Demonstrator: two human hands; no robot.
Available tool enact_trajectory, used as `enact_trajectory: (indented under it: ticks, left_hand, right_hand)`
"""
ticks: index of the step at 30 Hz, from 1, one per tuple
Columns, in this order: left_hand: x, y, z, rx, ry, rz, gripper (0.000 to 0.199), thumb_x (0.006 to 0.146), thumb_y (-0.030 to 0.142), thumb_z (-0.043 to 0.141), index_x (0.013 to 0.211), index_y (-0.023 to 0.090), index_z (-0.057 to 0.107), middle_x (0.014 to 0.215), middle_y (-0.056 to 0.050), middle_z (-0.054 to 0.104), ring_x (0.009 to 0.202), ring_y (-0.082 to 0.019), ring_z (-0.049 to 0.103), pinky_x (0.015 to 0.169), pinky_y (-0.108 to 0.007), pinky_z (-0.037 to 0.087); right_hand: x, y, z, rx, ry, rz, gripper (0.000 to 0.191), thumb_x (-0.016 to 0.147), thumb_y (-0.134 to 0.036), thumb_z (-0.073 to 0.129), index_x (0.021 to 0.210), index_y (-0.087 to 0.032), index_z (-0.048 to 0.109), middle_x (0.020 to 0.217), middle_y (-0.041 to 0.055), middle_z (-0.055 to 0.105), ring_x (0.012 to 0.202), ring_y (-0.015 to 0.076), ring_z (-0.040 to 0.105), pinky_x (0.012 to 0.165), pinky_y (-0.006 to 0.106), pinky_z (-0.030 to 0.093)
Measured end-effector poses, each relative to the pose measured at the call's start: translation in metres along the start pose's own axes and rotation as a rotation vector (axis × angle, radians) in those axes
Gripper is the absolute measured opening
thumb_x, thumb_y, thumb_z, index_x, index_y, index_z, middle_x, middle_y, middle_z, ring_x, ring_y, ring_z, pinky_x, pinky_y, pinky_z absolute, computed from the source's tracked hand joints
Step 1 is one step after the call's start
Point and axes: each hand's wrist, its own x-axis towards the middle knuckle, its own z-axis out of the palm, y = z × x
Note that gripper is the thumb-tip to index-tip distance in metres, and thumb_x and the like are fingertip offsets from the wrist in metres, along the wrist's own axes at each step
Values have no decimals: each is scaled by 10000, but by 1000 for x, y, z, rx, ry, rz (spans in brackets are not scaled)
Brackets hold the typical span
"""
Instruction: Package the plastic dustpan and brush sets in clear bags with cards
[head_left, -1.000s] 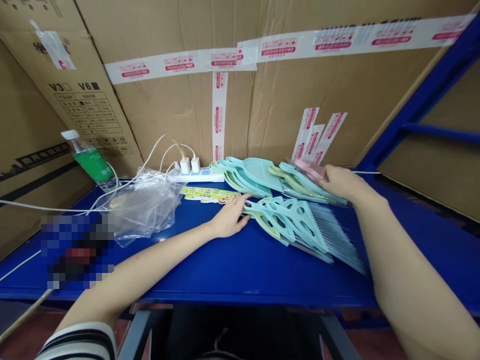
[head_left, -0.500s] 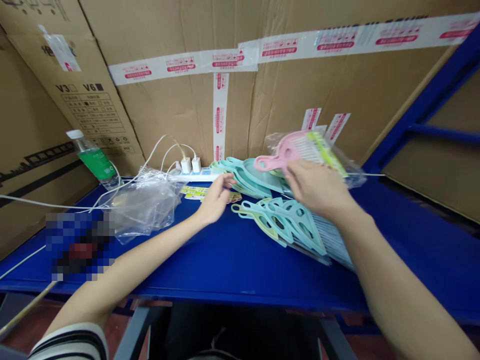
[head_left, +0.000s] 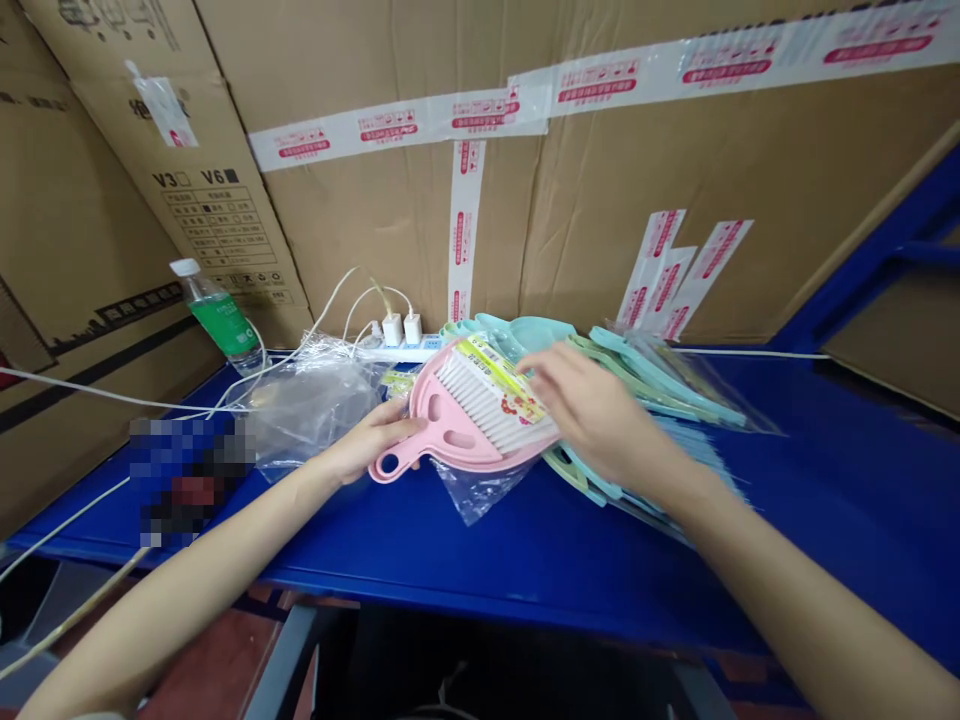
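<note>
My left hand [head_left: 375, 438] is closed on the pink dustpan [head_left: 420, 440] near its handle. A small brush with white bristles [head_left: 480, 412] lies nested in the pan, under a yellow-and-white label card [head_left: 499, 378]. A clear plastic bag [head_left: 474, 488] hangs below the pan. Over the pan's right side, my right hand [head_left: 592, 410] has its fingers apart, close to the card; whether they touch it I cannot tell. Behind and beneath lie teal and green dustpans [head_left: 540, 332], with teal brushes [head_left: 694, 455] partly hidden by my right forearm.
Clear plastic bags [head_left: 307, 400] lie at left on the blue table [head_left: 450, 560]. A green-labelled bottle [head_left: 221, 315] and a power strip [head_left: 412, 352] with chargers and white cables stand behind. A bagged teal dustpan [head_left: 690, 380] lies back right. Cardboard boxes [head_left: 375, 230] wall the back.
The pink dustpan and brush have moved from the back right to the middle front. My left hand has taken hold of the dustpan, and my right hand has come off the handle.
</note>
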Motion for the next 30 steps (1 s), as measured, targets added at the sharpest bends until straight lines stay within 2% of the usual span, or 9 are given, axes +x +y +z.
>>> enact_trajectory:
  ticks: [2, 6, 10, 13, 18, 21, 26, 28, 30]
  left_hand:
    - [2, -1, -7, 13, 24, 0, 373, 716, 258, 766, 1044, 143, 630, 674, 20, 665, 468, -104, 577, 437, -208, 476]
    - [2, -1, -8, 22, 23, 6, 293, 714, 239, 744, 975, 150, 644, 637, 27, 650, 458, -97, 560, 406, -193, 446]
    - [0, -1, -4, 21, 10, -8, 321, 707, 233, 740, 999, 146, 641, 637, 26, 650, 454, -98, 553, 400, -195, 444]
    - [-3, 1, -3, 20, 11, -15, 345, 707, 235, 740, 1025, 142, 644, 668, 20, 655, 466, -99, 556, 412, -202, 457]
    - [-3, 0, -4, 26, 0, -6, 289, 725, 230, 722, 993, 143, 659, 724, 12, 659, 491, -90, 556, 433, -199, 470]
    - [-2, -3, -7, 32, -20, -6, 360, 722, 240, 718, 1064, 146, 662, 726, 8, 661, 493, -97, 553, 436, -202, 465]
    - [-5, -2, -10, 108, -96, 4, 410, 727, 253, 691, 1127, 162, 688, 687, 15, 662, 556, -114, 568, 518, -208, 458]
    - [-8, 2, -9, 151, -167, -1, 367, 712, 254, 688, 1068, 169, 719, 711, 9, 682, 626, -130, 595, 568, -213, 463]
    - [-10, 6, -8, 196, -253, -17, 347, 689, 252, 694, 1026, 183, 740, 771, 2, 710, 719, -150, 619, 617, -218, 473]
  right_hand:
    - [3, 20, -2, 33, -8, 153, 278, 945, -285, 361, 989, -197, 621, 894, 89, 665, 782, 224, 625, 709, 365, 507]
    - [3, 45, 5, 212, -185, 320, 350, 872, -384, 433, 1046, -165, 643, 817, 78, 680, 632, 199, 593, 579, 337, 493]
    - [2, 43, 6, 365, -300, 334, 465, 847, -491, 440, 1082, -157, 663, 871, 91, 704, 692, 202, 615, 615, 345, 505]
    - [2, 36, 5, 413, -344, 340, 455, 820, -519, 470, 1028, -165, 667, 804, 70, 699, 674, 195, 612, 588, 330, 492]
    - [2, 32, 10, 434, -297, 344, 311, 745, -484, 557, 860, -202, 622, 656, 16, 653, 568, 164, 565, 523, 298, 458]
    - [2, 40, 9, 443, -229, 349, 271, 741, -475, 570, 813, -218, 613, 672, 23, 651, 589, 174, 580, 542, 308, 477]
    - [4, 61, -8, 296, 62, 508, 246, 771, -377, 539, 906, -204, 650, 819, 73, 670, 630, 214, 628, 543, 338, 494]
    - [8, 66, -14, 244, 97, 553, 249, 780, -332, 532, 936, -203, 676, 866, 78, 680, 556, 199, 614, 498, 332, 485]
    - [15, 65, -15, 237, 67, 548, 257, 789, -312, 529, 945, -203, 701, 872, 71, 688, 477, 168, 577, 457, 316, 469]
